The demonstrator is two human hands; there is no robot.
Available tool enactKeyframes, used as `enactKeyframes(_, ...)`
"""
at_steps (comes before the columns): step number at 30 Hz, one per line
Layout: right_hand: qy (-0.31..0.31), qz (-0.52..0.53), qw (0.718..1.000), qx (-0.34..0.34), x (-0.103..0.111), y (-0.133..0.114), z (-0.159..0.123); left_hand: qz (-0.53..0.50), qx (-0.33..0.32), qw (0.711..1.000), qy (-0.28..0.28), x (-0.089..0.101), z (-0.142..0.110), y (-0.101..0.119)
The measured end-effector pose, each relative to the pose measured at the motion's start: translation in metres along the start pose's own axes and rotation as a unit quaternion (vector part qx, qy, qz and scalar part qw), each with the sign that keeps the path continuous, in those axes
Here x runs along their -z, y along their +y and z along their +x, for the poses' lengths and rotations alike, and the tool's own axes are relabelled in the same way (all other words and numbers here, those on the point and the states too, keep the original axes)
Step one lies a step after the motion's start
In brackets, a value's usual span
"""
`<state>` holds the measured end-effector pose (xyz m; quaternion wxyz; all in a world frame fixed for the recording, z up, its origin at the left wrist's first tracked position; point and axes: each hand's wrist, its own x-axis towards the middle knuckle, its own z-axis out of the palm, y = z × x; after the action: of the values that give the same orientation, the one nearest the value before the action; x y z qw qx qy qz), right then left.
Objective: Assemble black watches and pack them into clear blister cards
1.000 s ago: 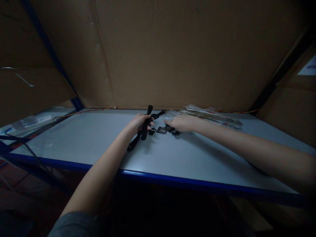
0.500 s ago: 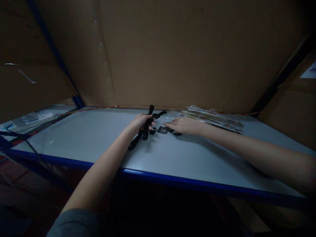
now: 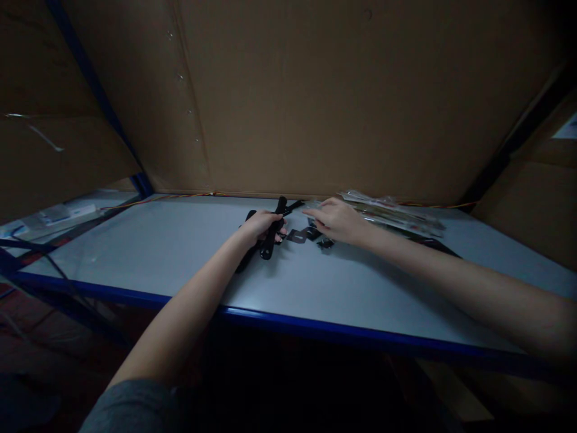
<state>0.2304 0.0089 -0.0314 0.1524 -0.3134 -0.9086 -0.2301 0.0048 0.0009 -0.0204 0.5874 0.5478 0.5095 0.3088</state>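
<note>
Background: brown cardboard sheets line the back and sides of a steel rack, with a blue upright at the left, all relative to the white shelf top below.

Surface: that shelf top is bordered by a blue front edge, and a thin orange-and-dark wire is run along its back.

Left hand: a hand is closed around the object on the middle of the shelf top, with a grey sleeve seen lower down on that arm.

Held object: a black bar-shaped part is gripped upright, tilted slightly, its lower end close to the shelf top; its exact kind is hard to tell in this dim light.

Right hand: a hand is held half open, fingers extended, just right of the left hand, above the shelf top. Whether anything thin is pinched cannot be told.

Nearby: small flat black brackets are laid on the shelf top beneath those fingers, and a stack of plastic packets is piled towards the back.
</note>
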Motion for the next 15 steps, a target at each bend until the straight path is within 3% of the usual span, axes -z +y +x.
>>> enactKeyframes(3, 0.020, 0.066, 0.994, -0.086, 0.004, -0.001, 0.002, -0.018, 0.014, 0.999, -0.027, -0.001, 0.003, -0.003)
enactKeyframes(5, 0.062, 0.162, 0.972, -0.157, 0.007, -0.002, 0.004, -0.044, 0.039, 0.997, -0.054, -0.002, 0.002, -0.002)
enactKeyframes(8, 0.126, 0.376, 0.886, -0.241, 0.012, -0.007, 0.009, -0.079, 0.075, 0.988, -0.113, -0.005, -0.003, 0.001)
enactKeyframes(11, 0.106, 0.550, 0.785, -0.265, 0.016, -0.017, 0.013, -0.099, 0.076, 0.978, -0.167, -0.009, -0.009, 0.004)
enactKeyframes(13, 0.075, 0.596, 0.755, -0.264, 0.017, -0.027, 0.014, -0.111, 0.067, 0.974, -0.186, -0.013, -0.012, 0.004)
enactKeyframes(15, 0.058, 0.607, 0.746, -0.268, 0.017, -0.036, 0.013, -0.122, 0.066, 0.972, -0.191, -0.016, -0.014, 0.003)
